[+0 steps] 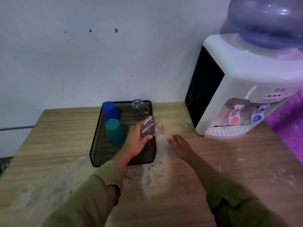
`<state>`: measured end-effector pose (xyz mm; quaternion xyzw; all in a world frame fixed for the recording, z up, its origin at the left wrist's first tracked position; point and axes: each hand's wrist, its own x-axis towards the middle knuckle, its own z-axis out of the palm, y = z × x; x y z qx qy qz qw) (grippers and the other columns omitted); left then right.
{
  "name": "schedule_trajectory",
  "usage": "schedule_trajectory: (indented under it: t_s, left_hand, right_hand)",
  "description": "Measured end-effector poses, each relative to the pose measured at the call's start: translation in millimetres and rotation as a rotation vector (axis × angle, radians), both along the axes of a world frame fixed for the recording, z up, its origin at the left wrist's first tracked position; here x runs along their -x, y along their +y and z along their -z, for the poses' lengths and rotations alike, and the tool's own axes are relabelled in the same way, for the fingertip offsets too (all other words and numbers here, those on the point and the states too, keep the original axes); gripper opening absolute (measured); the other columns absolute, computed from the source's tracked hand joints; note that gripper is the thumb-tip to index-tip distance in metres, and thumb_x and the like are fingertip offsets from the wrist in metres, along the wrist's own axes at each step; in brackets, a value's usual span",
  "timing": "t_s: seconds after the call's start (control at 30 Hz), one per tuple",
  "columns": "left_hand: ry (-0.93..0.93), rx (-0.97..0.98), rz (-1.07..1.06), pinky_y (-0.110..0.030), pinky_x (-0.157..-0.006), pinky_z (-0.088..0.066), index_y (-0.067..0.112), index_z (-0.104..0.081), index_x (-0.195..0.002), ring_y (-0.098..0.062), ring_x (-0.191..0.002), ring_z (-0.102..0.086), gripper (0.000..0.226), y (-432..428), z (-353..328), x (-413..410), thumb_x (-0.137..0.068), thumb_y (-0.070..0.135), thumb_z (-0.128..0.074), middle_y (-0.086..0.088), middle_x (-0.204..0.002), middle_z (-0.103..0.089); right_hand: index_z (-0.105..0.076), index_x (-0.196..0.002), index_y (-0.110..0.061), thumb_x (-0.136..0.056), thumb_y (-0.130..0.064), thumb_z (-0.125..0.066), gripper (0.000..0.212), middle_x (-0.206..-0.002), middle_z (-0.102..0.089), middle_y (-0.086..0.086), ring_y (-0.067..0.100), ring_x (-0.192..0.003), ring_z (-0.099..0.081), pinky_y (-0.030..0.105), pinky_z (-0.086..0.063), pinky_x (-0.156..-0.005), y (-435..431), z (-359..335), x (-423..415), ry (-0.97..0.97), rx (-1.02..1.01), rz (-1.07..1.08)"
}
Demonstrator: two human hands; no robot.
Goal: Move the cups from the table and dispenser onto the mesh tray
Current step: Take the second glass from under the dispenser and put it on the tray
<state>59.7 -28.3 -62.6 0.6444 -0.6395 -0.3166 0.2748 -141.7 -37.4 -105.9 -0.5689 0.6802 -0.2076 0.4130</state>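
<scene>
A black mesh tray (95, 145) lies on the wooden table against the wall. Upside down in it stand a blue cup (110, 110), a teal cup (114, 131) in front of it, and a clear glass mug (138, 107) at the back right. My left hand (136, 141) grips a second clear glass mug (151, 127), tilted on its side above the tray's right edge. Just right of the tray, my right hand (179, 144) hovers over the table with fingers spread, holding nothing.
A white water dispenser (237, 89) with a blue bottle (268, 20) on top stands at the back right; its drip tray (224, 131) holds no cup. A purple cloth (288, 128) lies at the far right. The table top (57, 145) shows whitish stains.
</scene>
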Motion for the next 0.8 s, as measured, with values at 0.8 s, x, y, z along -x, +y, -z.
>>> schedule_trajectory:
  t_s: [0.8]
  left_hand:
    - [-0.712,-0.233,0.054,-0.046,-0.104,-0.039,0.013,-0.034,-0.138,-0.040,-0.129,-0.033,0.065,-67.5,-14.2,-5.5,-0.085,0.035,-0.064,-0.026,-0.138,-0.035]
  right_hand:
    - [-0.011,-0.148,-0.032,-0.079,-0.045,-0.068,0.091,-0.161,0.012,0.009,0.045,-0.145,0.010,0.070,-0.017,-0.111,10.2,43.9,28.9,0.516,-0.192,-0.345]
